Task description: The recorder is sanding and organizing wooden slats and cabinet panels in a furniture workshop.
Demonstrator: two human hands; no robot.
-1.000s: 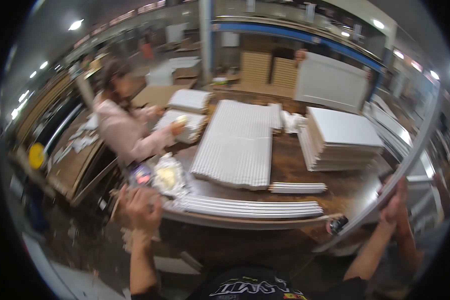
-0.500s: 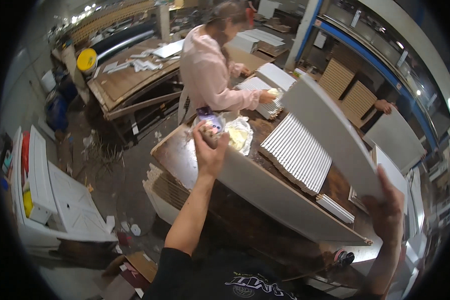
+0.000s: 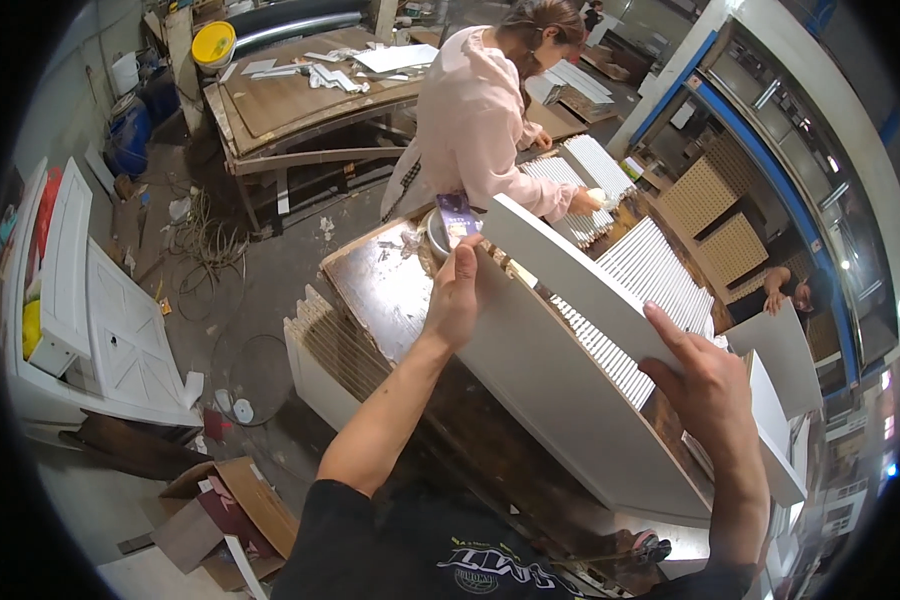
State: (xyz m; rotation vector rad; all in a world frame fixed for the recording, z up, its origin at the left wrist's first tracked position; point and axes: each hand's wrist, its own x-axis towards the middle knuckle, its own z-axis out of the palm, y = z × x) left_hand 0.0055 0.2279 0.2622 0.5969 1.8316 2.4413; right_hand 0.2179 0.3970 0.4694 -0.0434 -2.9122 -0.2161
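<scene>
My left hand (image 3: 457, 300) is closed on the upper left corner of a near white panel (image 3: 580, 400), which is tilted on its long edge. Its thumb points up and its other fingers are mostly hidden. Just beyond stands a second long white panel (image 3: 570, 262). My right hand (image 3: 708, 395) grips this one at its upper edge, index finger and thumb apart. Behind the panels, a stack of white ridged strips (image 3: 660, 265) lies on the brown worktable (image 3: 370, 290). A purple packet (image 3: 457, 215) and a round tub (image 3: 437, 235) sit near my left hand.
Across the table a person in pink (image 3: 470, 110) works over more white strips (image 3: 595, 165). Another person's hand (image 3: 775, 285) holds a white panel (image 3: 780, 350) at right. A stack of panels (image 3: 325, 350) stands at the table's left; a cardboard box (image 3: 255, 500) sits on the floor.
The second panel has come down closer to the near one. My right hand has shifted from its right end toward its middle. The view has turned, and the near panel leans more.
</scene>
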